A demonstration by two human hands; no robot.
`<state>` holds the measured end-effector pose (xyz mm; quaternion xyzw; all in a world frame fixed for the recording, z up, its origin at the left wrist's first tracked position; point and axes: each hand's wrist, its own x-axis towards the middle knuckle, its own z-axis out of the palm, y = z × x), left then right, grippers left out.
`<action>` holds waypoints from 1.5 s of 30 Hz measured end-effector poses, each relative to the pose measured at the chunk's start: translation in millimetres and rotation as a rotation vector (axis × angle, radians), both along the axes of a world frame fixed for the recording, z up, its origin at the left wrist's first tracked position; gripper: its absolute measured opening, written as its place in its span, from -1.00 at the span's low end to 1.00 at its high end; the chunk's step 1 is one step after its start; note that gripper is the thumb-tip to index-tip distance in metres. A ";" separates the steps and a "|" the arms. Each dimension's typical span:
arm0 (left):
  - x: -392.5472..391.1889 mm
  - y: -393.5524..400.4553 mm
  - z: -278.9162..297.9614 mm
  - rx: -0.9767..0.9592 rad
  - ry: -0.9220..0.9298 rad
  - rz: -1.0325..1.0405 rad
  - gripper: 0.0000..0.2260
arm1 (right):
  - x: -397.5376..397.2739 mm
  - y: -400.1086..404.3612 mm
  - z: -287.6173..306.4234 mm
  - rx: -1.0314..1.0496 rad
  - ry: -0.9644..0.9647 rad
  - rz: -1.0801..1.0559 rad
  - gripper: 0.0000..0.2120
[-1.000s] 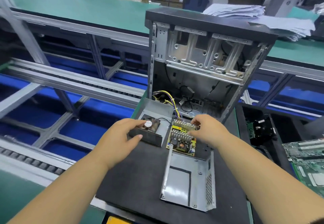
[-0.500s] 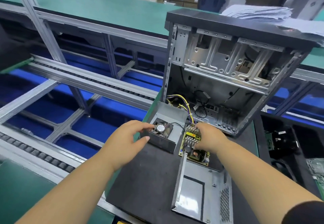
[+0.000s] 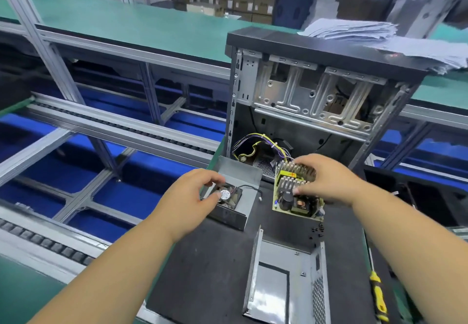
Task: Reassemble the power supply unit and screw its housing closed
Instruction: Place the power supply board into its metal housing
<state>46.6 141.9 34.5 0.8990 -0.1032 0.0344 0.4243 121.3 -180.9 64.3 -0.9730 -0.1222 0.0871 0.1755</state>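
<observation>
My right hand grips the yellow-green power supply circuit board by its heatsinks and holds it tilted above the black mat. Yellow and purple wires run from the board into the open computer case behind. My left hand holds the grey housing cover, fingers curled over its small black fan. The empty grey housing base lies on the mat nearer to me. Several small black screws lie beside the base.
A yellow-handled screwdriver lies at the mat's right edge. A stack of papers sits on the case top. Roller conveyor rails and blue bins run along the left. A green bench surface lies behind.
My right hand has lifted the circuit board off the housing base and raised it, tilted, toward the case. My left hand stays on the cover with the fan.
</observation>
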 end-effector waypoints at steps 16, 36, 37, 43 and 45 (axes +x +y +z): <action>58.2 -78.2 41.6 -1.296 0.583 0.177 -0.56 | -50.4 -26.8 89.7 0.194 -0.069 0.181 -0.45; 82.6 -59.0 50.0 -0.898 0.398 0.356 -0.93 | -124.8 -11.4 30.5 -0.070 -0.050 0.265 -0.31; 85.5 -57.1 44.2 -0.766 0.434 0.354 -0.93 | -129.0 -7.7 27.0 -0.089 -0.057 0.263 -0.31; 102.3 -49.1 -4.8 -0.210 0.580 0.341 -0.88 | -148.6 14.7 4.2 -0.137 -0.059 0.194 -0.32; 101.1 -45.7 -15.5 -0.004 0.569 0.309 -0.66 | -152.5 22.6 -2.3 -0.133 -0.060 0.176 -0.34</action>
